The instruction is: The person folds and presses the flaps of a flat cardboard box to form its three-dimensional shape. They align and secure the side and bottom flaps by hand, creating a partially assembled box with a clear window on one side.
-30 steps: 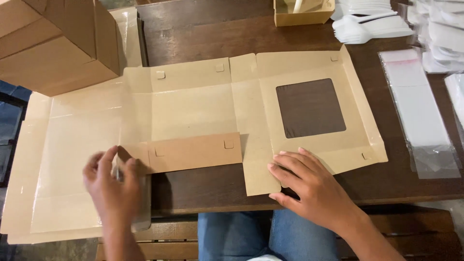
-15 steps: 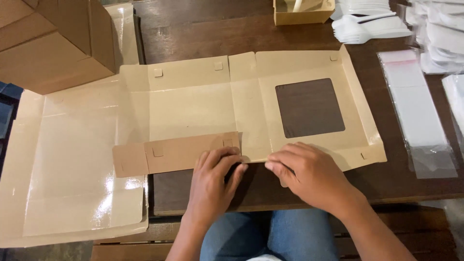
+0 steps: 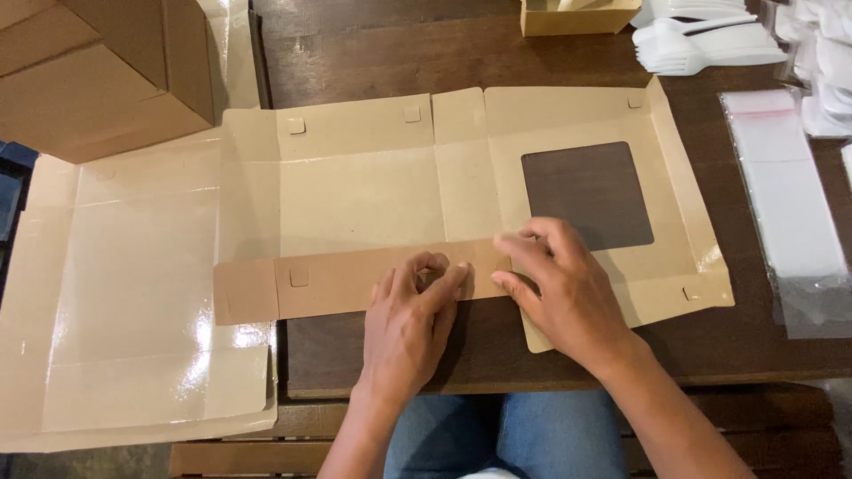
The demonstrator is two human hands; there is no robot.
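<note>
Both hands — left hand (image 3: 413, 310) and right hand (image 3: 568, 288), fingers spread — pressed the folded flap (image 3: 355, 279); uneven pressure might have creased the flat carton (image 3: 373, 191) crookedly.

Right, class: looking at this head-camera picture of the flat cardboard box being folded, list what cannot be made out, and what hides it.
- Head view: the flap where both hands meet is covered by the left hand and right hand.
- The brown carton is cut off by the top-left edge.
- The white forks and the small box run off the top edge.
- The clear bags are blurred by glare.
</note>
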